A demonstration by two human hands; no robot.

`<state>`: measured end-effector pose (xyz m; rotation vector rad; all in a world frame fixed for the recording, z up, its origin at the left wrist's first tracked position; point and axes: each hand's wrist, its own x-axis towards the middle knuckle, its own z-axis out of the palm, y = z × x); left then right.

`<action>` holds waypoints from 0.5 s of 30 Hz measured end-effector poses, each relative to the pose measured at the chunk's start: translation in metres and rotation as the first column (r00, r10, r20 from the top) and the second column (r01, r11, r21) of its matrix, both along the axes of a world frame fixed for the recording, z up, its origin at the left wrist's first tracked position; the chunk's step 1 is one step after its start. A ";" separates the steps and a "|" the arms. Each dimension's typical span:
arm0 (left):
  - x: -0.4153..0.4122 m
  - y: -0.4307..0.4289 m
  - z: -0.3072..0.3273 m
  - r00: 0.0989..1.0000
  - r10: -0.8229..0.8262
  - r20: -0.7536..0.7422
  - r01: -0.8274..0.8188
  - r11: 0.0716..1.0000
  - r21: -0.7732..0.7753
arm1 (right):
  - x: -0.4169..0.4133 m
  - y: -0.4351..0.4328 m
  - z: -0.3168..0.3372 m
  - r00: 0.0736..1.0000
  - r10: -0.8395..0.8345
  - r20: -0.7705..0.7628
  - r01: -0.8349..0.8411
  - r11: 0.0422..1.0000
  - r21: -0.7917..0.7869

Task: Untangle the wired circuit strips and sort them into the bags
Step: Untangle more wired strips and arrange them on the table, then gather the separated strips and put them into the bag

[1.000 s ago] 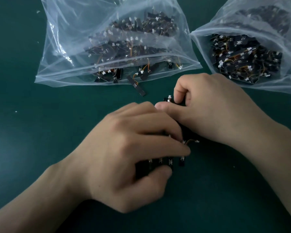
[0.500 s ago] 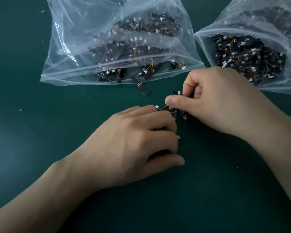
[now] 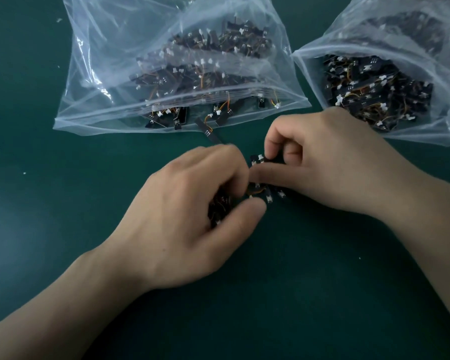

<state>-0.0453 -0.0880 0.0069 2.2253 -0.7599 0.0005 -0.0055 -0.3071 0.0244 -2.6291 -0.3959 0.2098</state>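
Circuit strips: tangled clump of small black circuit strips (image 3: 261,191) with orange wires and white plug ends; it sits at the centre of the frame, between the two hands, over the table; whether it touches the table cannot be told

Left hand: bare left hand (image 3: 190,216) reaches in from the lower left; fingers curled over the clump, thumb tucked against its near edge; it grips the left part of the clump, with dark strips and an orange wire showing in the hollow under the fingers; fingertips slightly blurred

Right hand: bare right hand (image 3: 322,165) reaches in from the right edge; thumb pointing left, forefinger bent down towards it; the two pinch the clump's upper end, where a white plug shows

Left bag: large clear plastic zip bag (image 3: 109,53) at upper left to upper middle, lying flat, mouth towards the hands; many of the same black strips inside

Stray strip: single black strip with an orange wire (image 3: 207,131) lies half out of that bag's mouth, just above the left hand's knuckles

Right bag: second clear plastic bag (image 3: 426,24) in the upper right corner; a heap of the same strips inside; the right hand lies just below it

Table: dark green table top (image 3: 50,203); a few pale specks at the left
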 end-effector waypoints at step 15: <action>0.010 0.011 0.004 0.968 0.226 -0.106 -0.243 0.950 -0.196 | -0.012 0.013 -0.007 0.977 0.138 0.160 -0.154 0.984 0.088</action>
